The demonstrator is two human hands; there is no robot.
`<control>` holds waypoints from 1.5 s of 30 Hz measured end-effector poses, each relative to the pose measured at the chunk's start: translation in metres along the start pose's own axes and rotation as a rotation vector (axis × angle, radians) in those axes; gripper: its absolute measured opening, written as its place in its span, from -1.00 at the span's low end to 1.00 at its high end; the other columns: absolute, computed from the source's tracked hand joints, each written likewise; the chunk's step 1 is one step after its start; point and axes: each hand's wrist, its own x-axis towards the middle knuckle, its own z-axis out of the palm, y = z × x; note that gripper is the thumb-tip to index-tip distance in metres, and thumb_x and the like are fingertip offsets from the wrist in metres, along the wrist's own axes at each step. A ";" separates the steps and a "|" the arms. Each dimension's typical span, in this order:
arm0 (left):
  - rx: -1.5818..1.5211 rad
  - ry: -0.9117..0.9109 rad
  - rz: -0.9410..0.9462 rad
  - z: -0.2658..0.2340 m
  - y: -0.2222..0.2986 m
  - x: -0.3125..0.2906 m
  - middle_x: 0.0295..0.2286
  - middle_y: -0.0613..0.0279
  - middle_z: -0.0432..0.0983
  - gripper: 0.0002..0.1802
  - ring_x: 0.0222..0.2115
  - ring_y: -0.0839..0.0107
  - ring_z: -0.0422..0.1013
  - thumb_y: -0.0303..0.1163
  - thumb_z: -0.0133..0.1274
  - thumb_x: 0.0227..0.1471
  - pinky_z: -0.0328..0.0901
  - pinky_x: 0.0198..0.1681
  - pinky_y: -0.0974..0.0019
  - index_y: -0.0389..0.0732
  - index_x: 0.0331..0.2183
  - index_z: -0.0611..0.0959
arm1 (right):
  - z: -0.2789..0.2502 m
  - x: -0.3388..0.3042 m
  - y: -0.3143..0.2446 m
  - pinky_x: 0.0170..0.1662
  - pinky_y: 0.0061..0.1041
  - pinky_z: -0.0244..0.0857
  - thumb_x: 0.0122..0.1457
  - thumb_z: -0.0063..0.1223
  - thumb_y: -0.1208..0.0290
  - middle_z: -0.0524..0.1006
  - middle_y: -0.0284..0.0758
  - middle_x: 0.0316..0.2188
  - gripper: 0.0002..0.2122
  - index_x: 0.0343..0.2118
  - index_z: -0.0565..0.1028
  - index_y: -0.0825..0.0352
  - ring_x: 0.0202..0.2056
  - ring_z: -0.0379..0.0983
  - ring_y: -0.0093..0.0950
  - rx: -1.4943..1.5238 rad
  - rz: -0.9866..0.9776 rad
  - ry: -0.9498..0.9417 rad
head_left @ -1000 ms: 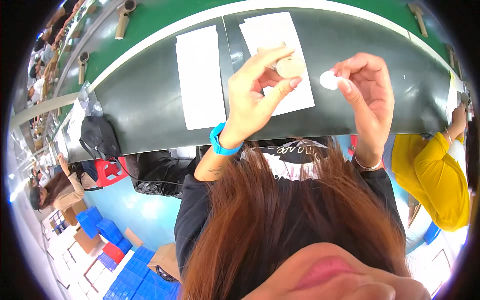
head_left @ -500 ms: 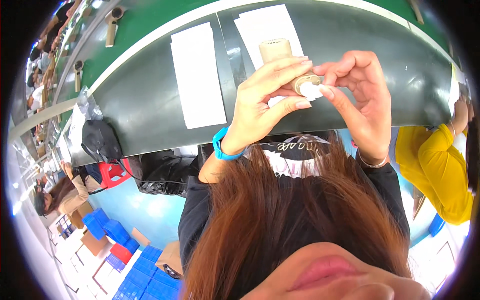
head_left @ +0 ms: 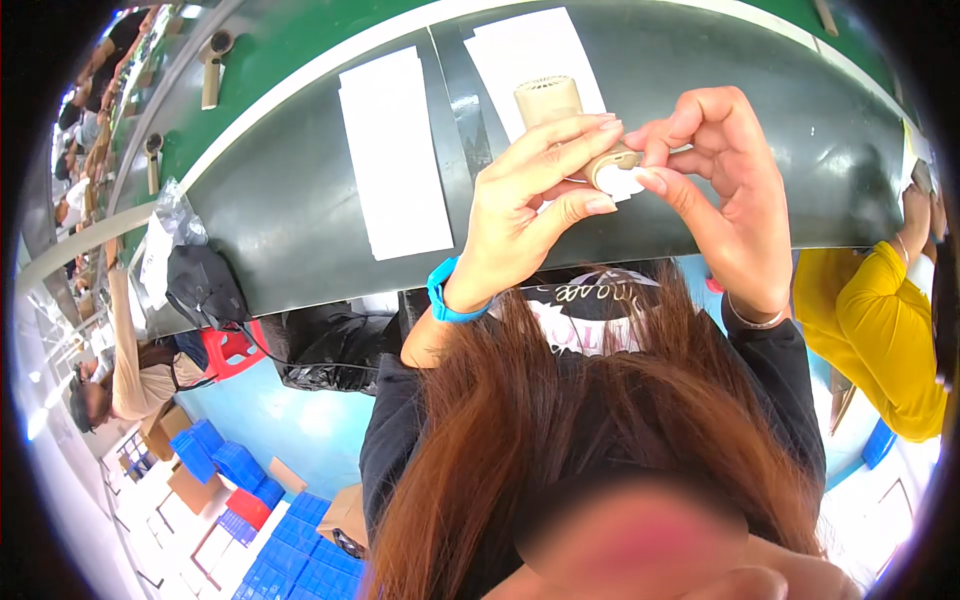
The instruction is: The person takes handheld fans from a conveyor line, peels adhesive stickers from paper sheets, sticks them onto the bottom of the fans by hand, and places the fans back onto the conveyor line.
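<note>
My left hand, wearing a blue wristband, is closed around a beige handheld fan. The fan's vented end points away from me, past my fingers, and its round end faces my right hand. A thin white round piece lies against that round end. My right hand pinches at its edge with thumb and index finger, the other fingers curled. My left thumb sits just below the white piece. My fingers hide the fan's middle.
Two stacks of white paper, a left one and a right one, lie on the dark table. Similar beige fans rest on the green belt beyond. A black bag hangs at left; a yellow-sleeved co-worker is at right.
My right hand has shifted slightly up and right, its fingers still at the white piece. The left hand keeps its hold. At far left, another person's arm has stretched toward the table.
</note>
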 end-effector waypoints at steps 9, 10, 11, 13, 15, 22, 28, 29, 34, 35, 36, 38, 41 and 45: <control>-0.034 0.019 -0.022 0.001 0.000 -0.001 -0.03 0.08 0.34 -0.52 -0.12 0.32 0.40 -0.61 0.12 -0.08 0.44 -0.17 0.38 -0.24 -0.04 0.52 | -0.001 0.002 -0.001 -0.12 -0.52 0.33 0.01 0.05 0.74 0.39 -0.35 -0.39 -0.70 -0.23 0.25 0.35 -0.19 0.43 -0.49 -0.020 0.013 -0.016; -0.037 0.017 -0.022 0.001 0.000 -0.001 -0.03 0.08 0.34 -0.52 -0.12 0.32 0.40 -0.61 0.12 -0.08 0.44 -0.17 0.38 -0.24 -0.04 0.52 | -0.001 0.002 -0.002 -0.12 -0.52 0.33 0.01 0.05 0.74 0.39 -0.36 -0.40 -0.70 -0.23 0.26 0.35 -0.19 0.43 -0.50 -0.023 0.020 -0.015; -0.038 0.014 -0.020 0.001 0.000 -0.001 -0.03 0.08 0.34 -0.53 -0.12 0.32 0.40 -0.61 0.12 -0.08 0.44 -0.17 0.38 -0.24 -0.04 0.52 | -0.001 0.002 -0.003 -0.12 -0.52 0.33 0.01 0.05 0.74 0.39 -0.36 -0.40 -0.70 -0.23 0.26 0.35 -0.19 0.43 -0.50 -0.025 0.021 -0.012; -0.038 0.012 -0.019 0.001 0.000 0.000 -0.03 0.07 0.34 -0.53 -0.12 0.32 0.40 -0.61 0.12 -0.08 0.44 -0.16 0.38 -0.25 -0.04 0.52 | -0.001 0.002 -0.004 -0.12 -0.51 0.33 0.01 0.05 0.74 0.40 -0.36 -0.40 -0.70 -0.23 0.26 0.35 -0.20 0.43 -0.50 -0.039 0.017 -0.018; -0.009 0.010 -0.021 0.000 0.001 0.000 -0.03 0.07 0.34 -0.53 -0.12 0.32 0.40 -0.61 0.13 -0.08 0.44 -0.16 0.38 -0.25 -0.05 0.52 | 0.000 0.004 -0.005 -0.12 -0.51 0.33 0.01 0.04 0.74 0.40 -0.36 -0.41 -0.70 -0.23 0.26 0.35 -0.20 0.43 -0.50 -0.042 0.018 -0.017; -0.074 0.020 -0.041 0.003 0.002 -0.002 -0.02 0.07 0.34 -0.53 -0.13 0.33 0.41 -0.60 0.13 -0.08 0.44 -0.18 0.38 -0.26 -0.05 0.52 | 0.001 0.004 -0.007 -0.11 -0.52 0.32 0.00 0.05 0.73 0.39 -0.38 -0.44 -0.70 -0.24 0.25 0.34 -0.23 0.43 -0.52 -0.075 0.006 -0.020; -0.129 0.014 -0.058 0.004 0.003 -0.002 -0.01 0.05 0.31 -0.55 -0.12 0.35 0.40 -0.62 0.10 -0.05 0.44 -0.17 0.40 -0.27 -0.05 0.51 | 0.000 0.004 -0.010 -0.12 -0.54 0.30 -0.02 0.05 0.72 0.40 -0.38 -0.45 -0.70 -0.24 0.25 0.34 -0.26 0.43 -0.54 -0.115 0.006 -0.014; -0.147 0.013 -0.064 0.004 0.004 -0.003 0.00 0.04 0.30 -0.56 -0.12 0.34 0.40 -0.62 0.09 -0.05 0.44 -0.17 0.40 -0.29 -0.05 0.51 | 0.001 0.005 -0.010 -0.12 -0.54 0.30 -0.02 0.05 0.72 0.40 -0.38 -0.45 -0.70 -0.24 0.25 0.34 -0.26 0.43 -0.54 -0.114 0.006 -0.012; -0.229 0.015 -0.080 0.007 0.004 -0.004 0.01 0.01 0.26 -0.60 -0.09 0.29 0.38 -0.64 0.07 -0.02 0.44 -0.14 0.38 -0.35 -0.07 0.51 | 0.003 0.004 -0.010 -0.14 -0.55 0.31 -0.05 0.03 0.72 0.40 -0.39 -0.47 -0.69 -0.23 0.24 0.34 -0.32 0.42 -0.59 -0.172 -0.011 -0.003; -0.243 0.017 -0.078 0.008 0.004 -0.003 0.00 0.01 0.25 -0.61 -0.07 0.26 0.38 -0.65 0.05 -0.02 0.44 -0.14 0.38 -0.37 -0.08 0.51 | 0.003 0.004 -0.010 -0.14 -0.55 0.31 -0.05 0.03 0.72 0.40 -0.39 -0.47 -0.69 -0.23 0.24 0.34 -0.32 0.42 -0.59 -0.176 -0.011 0.001; -0.257 0.020 -0.076 0.009 0.005 -0.003 0.00 0.00 0.25 -0.63 -0.06 0.23 0.37 -0.66 0.04 -0.02 0.44 -0.14 0.38 -0.39 -0.09 0.51 | 0.003 0.003 -0.011 -0.15 -0.55 0.31 -0.05 0.02 0.72 0.40 -0.39 -0.47 -0.68 -0.23 0.24 0.35 -0.34 0.42 -0.59 -0.192 -0.021 0.003; -0.246 0.034 -0.070 0.009 0.006 -0.004 0.00 0.01 0.25 -0.65 -0.05 0.22 0.37 -0.67 0.03 -0.02 0.44 -0.14 0.38 -0.40 -0.10 0.52 | 0.004 0.004 -0.010 -0.15 -0.55 0.32 -0.06 0.02 0.72 0.40 -0.39 -0.48 -0.68 -0.23 0.24 0.36 -0.35 0.42 -0.60 -0.197 -0.034 -0.004; -0.258 0.053 -0.082 0.011 0.008 -0.004 -0.01 0.02 0.26 -0.67 -0.05 0.20 0.37 -0.69 0.02 -0.01 0.44 -0.15 0.37 -0.41 -0.13 0.53 | 0.004 0.002 -0.010 -0.16 -0.55 0.32 -0.07 0.02 0.72 0.40 -0.38 -0.48 -0.67 -0.22 0.25 0.37 -0.38 0.43 -0.60 -0.262 -0.056 -0.011; -0.317 0.141 -0.148 0.016 0.011 -0.006 -0.03 0.04 0.29 -0.71 -0.10 0.26 0.41 -0.69 0.01 -0.02 0.45 -0.17 0.38 -0.41 -0.17 0.55 | 0.005 -0.002 -0.009 -0.17 -0.54 0.32 -0.06 0.05 0.71 0.41 -0.36 -0.49 -0.67 -0.21 0.26 0.38 -0.37 0.45 -0.56 -0.313 -0.097 0.004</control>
